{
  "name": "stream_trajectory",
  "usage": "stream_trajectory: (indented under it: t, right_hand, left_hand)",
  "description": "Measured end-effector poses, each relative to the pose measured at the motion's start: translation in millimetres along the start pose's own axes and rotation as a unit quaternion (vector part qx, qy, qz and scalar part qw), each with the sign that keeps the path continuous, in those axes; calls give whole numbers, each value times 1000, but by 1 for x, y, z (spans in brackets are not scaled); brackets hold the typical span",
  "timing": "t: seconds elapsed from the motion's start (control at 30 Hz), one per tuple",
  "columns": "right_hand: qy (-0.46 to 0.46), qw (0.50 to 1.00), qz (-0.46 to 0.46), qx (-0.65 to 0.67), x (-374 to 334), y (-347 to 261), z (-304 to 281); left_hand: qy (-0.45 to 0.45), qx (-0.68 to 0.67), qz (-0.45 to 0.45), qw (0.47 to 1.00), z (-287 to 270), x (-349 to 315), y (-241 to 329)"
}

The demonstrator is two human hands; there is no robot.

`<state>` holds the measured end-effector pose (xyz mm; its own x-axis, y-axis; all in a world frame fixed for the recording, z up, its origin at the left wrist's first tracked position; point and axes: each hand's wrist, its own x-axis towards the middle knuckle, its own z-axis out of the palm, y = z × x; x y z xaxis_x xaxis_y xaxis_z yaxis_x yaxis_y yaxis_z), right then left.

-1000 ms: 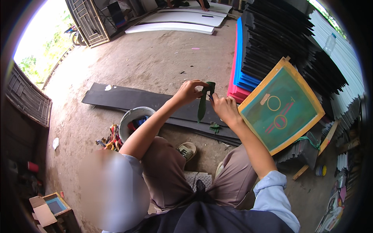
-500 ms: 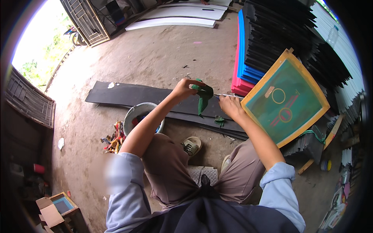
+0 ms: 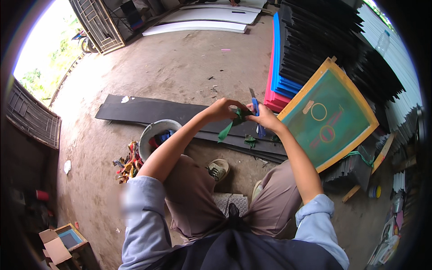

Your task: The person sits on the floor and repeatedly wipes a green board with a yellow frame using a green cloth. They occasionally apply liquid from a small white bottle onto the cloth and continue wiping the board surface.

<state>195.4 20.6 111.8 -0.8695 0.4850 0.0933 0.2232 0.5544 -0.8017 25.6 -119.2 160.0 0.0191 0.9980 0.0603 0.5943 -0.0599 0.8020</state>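
My left hand (image 3: 225, 109) pinches a dark green piece of cloth-like material (image 3: 226, 131), which hangs down in a strip. Close beside it, my right hand (image 3: 266, 118) is closed on a blue utility knife (image 3: 255, 106), its blade pointing up and away from me. The right fingertips seem to meet the green piece too. Below the hands, a small green scrap (image 3: 250, 141) lies on long black sheets (image 3: 157, 108). A grey bucket (image 3: 145, 143) with coloured pieces inside stands by my left forearm.
Coloured scraps (image 3: 129, 163) lie beside the bucket. A wood-framed screen (image 3: 310, 155) leans at the right, before stacks of black sheets (image 3: 321, 40) and blue sheets (image 3: 288, 84). White boards (image 3: 198, 27) lie at the back. An opened carton (image 3: 58, 247) is at lower left.
My hands have come together at the green piece. The utility knife has swung from lying sideways to standing blade up in my right hand. The view has shifted slightly.
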Motion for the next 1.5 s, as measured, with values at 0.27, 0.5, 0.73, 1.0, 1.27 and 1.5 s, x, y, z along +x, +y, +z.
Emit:
stream_trajectory:
  t: [0.27,0.5,0.73,1.0,1.27,1.5]
  right_hand:
    - [191,980,46,-18,-21,2,-35]
    - [298,947,96,72,-76,37,-86]
    - [416,890,182,53,-122,65,-115]
    - [455,864,208,52,-153,60,-130]
    - [458,868,171,89,-157,67,-139]
    - [429,871,178,159,-149,28,-132]
  left_hand:
    - [49,-130,4,990,32,33,-17]
    - [38,-90,67,993,93,102,25]
    - [79,-149,132,977,174,150,46]
    - [54,-201,169,963,204,161,47]
    - [-11,-296,114,948,197,173,42]
    - [-82,-322,115,936,178,154,65]
